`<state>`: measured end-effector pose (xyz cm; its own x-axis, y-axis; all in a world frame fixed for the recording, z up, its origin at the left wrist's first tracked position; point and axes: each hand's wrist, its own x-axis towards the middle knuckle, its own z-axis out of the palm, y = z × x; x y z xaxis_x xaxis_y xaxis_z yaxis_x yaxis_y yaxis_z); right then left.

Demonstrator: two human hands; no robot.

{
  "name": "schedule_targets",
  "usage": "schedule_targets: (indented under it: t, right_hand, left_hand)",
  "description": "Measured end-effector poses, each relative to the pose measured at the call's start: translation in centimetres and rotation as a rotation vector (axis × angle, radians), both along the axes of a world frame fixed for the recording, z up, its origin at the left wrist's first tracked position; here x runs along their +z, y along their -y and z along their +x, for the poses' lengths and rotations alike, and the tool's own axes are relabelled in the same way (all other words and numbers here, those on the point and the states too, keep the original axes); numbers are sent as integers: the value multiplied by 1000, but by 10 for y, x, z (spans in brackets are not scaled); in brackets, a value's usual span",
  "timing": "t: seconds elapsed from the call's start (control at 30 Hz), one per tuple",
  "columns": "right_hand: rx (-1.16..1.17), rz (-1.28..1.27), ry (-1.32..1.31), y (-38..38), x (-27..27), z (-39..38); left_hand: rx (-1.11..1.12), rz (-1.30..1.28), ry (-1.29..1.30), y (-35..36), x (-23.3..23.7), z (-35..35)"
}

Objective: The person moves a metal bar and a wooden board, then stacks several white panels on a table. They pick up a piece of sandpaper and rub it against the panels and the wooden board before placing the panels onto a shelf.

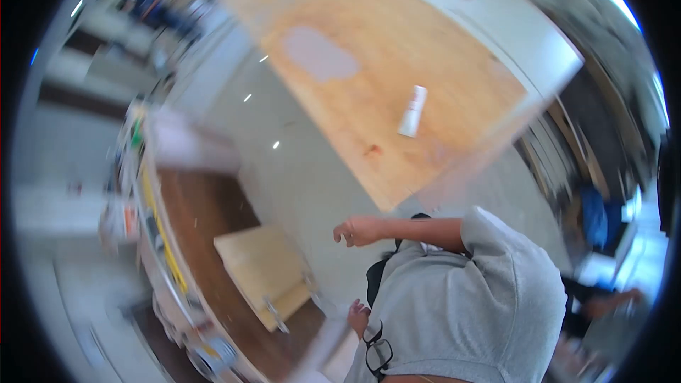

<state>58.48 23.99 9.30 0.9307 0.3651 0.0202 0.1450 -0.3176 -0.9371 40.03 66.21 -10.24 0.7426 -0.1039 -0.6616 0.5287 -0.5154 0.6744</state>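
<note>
My right hand [360,231] hangs in the air below the near corner of a wooden tabletop [425,50], its fingers loosely bent with nothing visible in them. Lower down, close to my body, my left hand [359,317] is partly hidden, its fingers a little apart and no object showing in them. On the tabletop lies a slim white tube-like item [412,110] with faint reddish print, out of reach of both hands. A pair of black-rimmed glasses [379,352] hangs at the front of my grey top.
A brown surface [202,241] to the left bears a pale wooden panel [264,269] with metal fittings. Beside it runs a cluttered ledge with a yellow strip [162,227]. A white sheet [511,35] lies along the tabletop's far side. Another person's hand [613,303] shows at lower right.
</note>
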Motion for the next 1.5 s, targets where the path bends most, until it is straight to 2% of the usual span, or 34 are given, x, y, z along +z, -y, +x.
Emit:
schedule_targets:
  t: [0.03,0.07,0.2,0.23,0.33,0.43,0.6,0.67,0.77,0.83,0.87,1.0,1.07,1.17,1.27,1.3,1.4,1.5]
  right_hand:
    - [-46,-22,-59,7,7,-3]
    - [-215,35,-29,17,-1,-7]
    - [-728,-153,-152,43,48,-64]
    - [-823,-189,-184,27,52,-80]
    - [-1152,-61,-180,-11,48,-140]
    - [-1319,-55,-166,-79,6,-198]
    - [-1468,-11,-556,-170,-20,-306]
    - [-1582,-41,-685,-200,-10,-336]
    - [-1705,-69,-757,-226,-31,-374]
    - [-1772,9,-752,-239,-31,-396]
    - [-1797,54,-749,-244,-33,-404]
    - [-1809,49,-813,-263,-68,-437]
    - [-1789,42,-850,-274,-93,-447]
    - [-1818,75,-789,-289,-127,-457]
    - [-1746,97,-969,-314,-184,-462]
    - [-1681,106,-1055,-321,-203,-464]
    - [-1460,119,-1260,-344,-254,-456]
    - [-1343,585,-1855,-375,-224,-440]
  left_hand:
    - [-122,24,-39,-16,-8,16]
    - [-198,47,-108,-24,-4,34]
    - [-444,114,-286,-54,19,125]
    - [-498,125,-302,-64,21,156]
    - [-625,169,-314,-66,31,237]
    - [-727,193,-299,-51,34,303]
    - [-880,203,-243,21,46,356]
    - [-927,181,-238,56,45,351]
    - [-976,162,-242,92,40,316]
    - [-1171,180,-159,121,56,268]
    - [-1240,111,-121,131,61,245]
    - [-1499,-15,-89,163,88,148]
    - [-1657,18,-98,170,88,117]
    - [-1816,75,60,172,73,80]
    - [-1853,193,194,159,31,65]
    - [-1949,233,371,156,21,59]
    - [-1933,383,295,131,-21,71]
    - [-1886,1189,78,146,-20,12]
